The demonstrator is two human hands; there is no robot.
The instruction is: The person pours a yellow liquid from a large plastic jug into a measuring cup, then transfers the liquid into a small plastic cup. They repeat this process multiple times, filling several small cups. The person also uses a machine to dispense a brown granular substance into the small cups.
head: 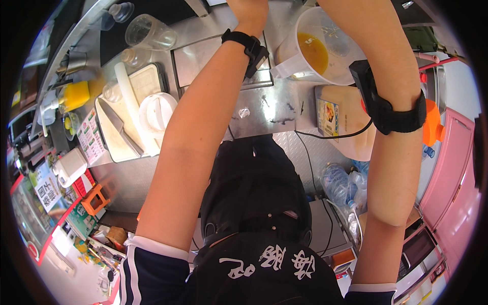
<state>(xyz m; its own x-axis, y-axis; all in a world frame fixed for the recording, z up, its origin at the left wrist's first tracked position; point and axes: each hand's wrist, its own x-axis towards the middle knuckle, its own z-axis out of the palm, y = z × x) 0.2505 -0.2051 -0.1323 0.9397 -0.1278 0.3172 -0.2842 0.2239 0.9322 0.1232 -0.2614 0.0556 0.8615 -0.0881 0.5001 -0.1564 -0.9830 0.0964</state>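
Only the wrist and the base of my left hand (249,13) show at the top edge; its fingers are cut off. My right hand is out of view, its forearm running out past the top edge. Between the forearms lies a steel counter with a small crumpled clear scrap (244,112). A translucent plastic measuring jug (286,68) with orange-brown liquid stands beside my right forearm. Nearer me is a large plastic jerrycan (352,114) with a label. Left of my left arm, a kitchen knife (118,124) and a white rod (127,95) lie on a cutting board (110,145).
A white round container (156,112) sits at the board's right side. Clear plastic cups (150,32) and a yellow pump bottle (76,95) stand at the left. A black cable (347,136) crosses the jerrycan. Empty plastic bottles (337,183) lie below the counter at right.
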